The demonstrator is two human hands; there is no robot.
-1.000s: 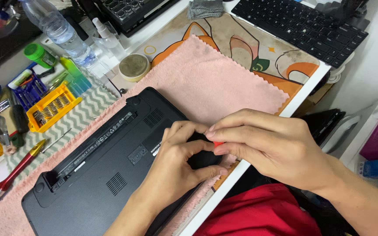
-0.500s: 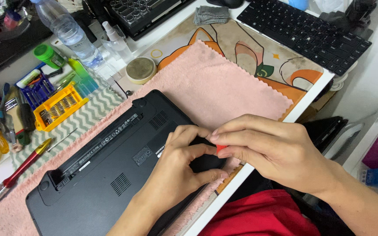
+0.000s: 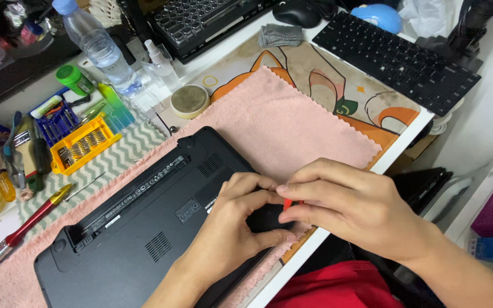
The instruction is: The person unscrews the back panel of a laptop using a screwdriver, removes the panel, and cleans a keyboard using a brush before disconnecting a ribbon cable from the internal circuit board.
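A black laptop (image 3: 144,222) lies upside down on a pink cloth (image 3: 292,122) at the desk's front edge. My left hand (image 3: 232,225) rests on the laptop's near right corner, fingers curled against its edge. My right hand (image 3: 352,208) meets it there and pinches a small red tool (image 3: 287,203) between thumb and fingers, its tip at the laptop's corner. Most of the tool is hidden by my fingers.
A red-handled screwdriver (image 3: 27,222) lies left of the laptop. Behind it are a yellow bit case (image 3: 81,142), a blue bit holder (image 3: 55,114), a water bottle (image 3: 95,45), a round tin (image 3: 189,101), a spray bottle (image 3: 158,60). Two black keyboards (image 3: 400,60) sit at the back.
Both hands stay pinched at the laptop's near right corner. The camera view has shifted slightly, so the desk appears a little lower and to the right.
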